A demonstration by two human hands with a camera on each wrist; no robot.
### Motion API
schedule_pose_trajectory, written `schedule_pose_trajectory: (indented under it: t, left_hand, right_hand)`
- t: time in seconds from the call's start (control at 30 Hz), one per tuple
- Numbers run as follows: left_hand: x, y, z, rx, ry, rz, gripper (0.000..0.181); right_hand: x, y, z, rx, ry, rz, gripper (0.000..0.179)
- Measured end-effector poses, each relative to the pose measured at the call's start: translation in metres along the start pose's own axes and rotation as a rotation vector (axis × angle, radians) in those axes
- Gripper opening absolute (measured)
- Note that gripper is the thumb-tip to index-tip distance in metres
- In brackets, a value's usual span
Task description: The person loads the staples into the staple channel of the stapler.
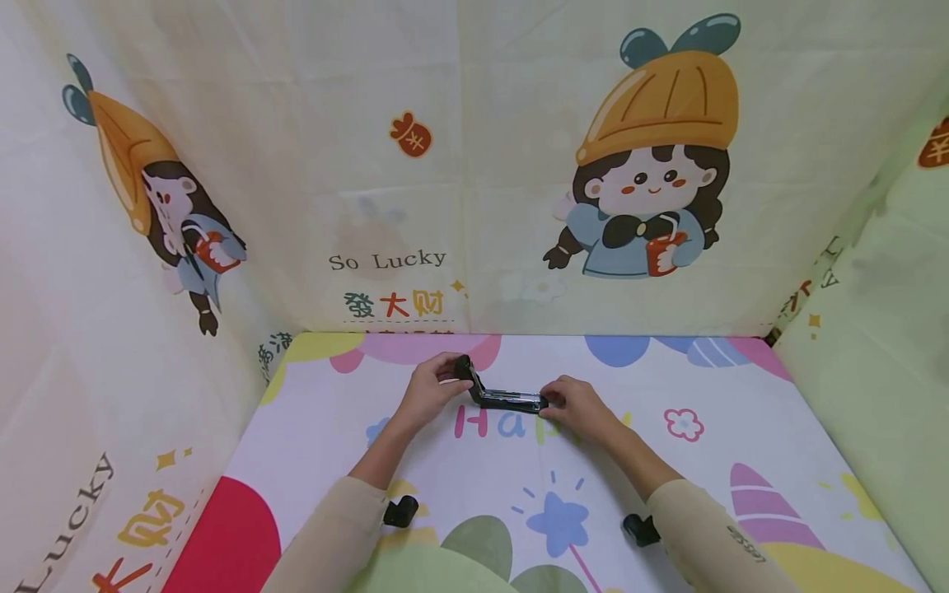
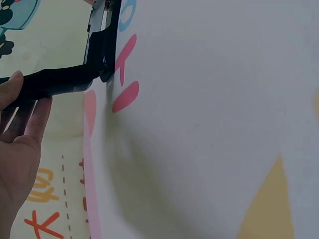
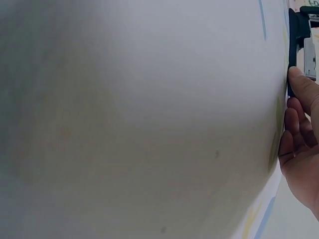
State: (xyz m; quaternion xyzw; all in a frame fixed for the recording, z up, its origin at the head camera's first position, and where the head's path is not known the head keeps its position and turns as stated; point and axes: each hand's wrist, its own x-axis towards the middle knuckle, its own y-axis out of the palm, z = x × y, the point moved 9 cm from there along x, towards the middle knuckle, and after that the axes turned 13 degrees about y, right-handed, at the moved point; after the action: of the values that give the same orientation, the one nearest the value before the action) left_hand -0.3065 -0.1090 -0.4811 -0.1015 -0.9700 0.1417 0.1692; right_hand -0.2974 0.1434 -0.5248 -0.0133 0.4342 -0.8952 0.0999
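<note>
Where the black stapler (image 1: 510, 403) is: a little below the centre of the head frame, hinged apart, with one half roughly level and the other tilted up to the left; whether it touches the surface below, I cannot tell.
Left hand (image 1: 432, 387): pinching the raised half between thumb and fingers.
Right hand (image 1: 582, 405): pinching the right end of the level half.
Counter (image 1: 319, 436): across the lower part of the frame, its pale top printed with coloured letters (image 1: 470, 422) just below the stapler, a blue star (image 1: 559, 523) at lower centre, a red rounded shape (image 1: 230, 535) at lower left and a pink flower outline (image 1: 684, 425) at right.
Back wall (image 1: 511, 148): creased cream cloth along the top, with "So Lucky" lettering (image 1: 387, 260) left of centre, a red pouch (image 1: 411, 134) above it and a cartoon figure (image 1: 652, 206) in an orange hat at upper right.
Left wall (image 1: 59, 329) and right wall (image 1: 875, 412): similar printed cloth, at the frame's two edges.
Beige sleeves (image 1: 334, 527): at the bottom edge.
</note>
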Motion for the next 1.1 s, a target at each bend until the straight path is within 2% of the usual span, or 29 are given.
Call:
schedule_pose_trajectory:
  t: [0.43, 0.6, 0.83, 1.1]
  left_hand:
    - [0.006, 0.024, 0.001, 0.067, -0.05, 0.09, 0.042]
    - [0.01, 0.034, -0.006, 0.089, -0.007, 0.111, 0.039]
    - [0.015, 0.052, -0.014, 0.143, 0.094, 0.167, 0.039]
    - [0.017, 0.067, -0.021, 0.293, 0.149, 0.246, 0.04]
  right_hand:
    - [0.0, 0.003, -0.003, 0.002, 0.013, 0.014, 0.028]
    - [0.002, 0.001, -0.004, 0.01, 0.015, 0.008, 0.027]
    - [0.003, 0.0, -0.004, 0.012, 0.014, 0.01, 0.028]
    - [0.002, 0.0, -0.003, 0.011, -0.003, 0.002, 0.027]
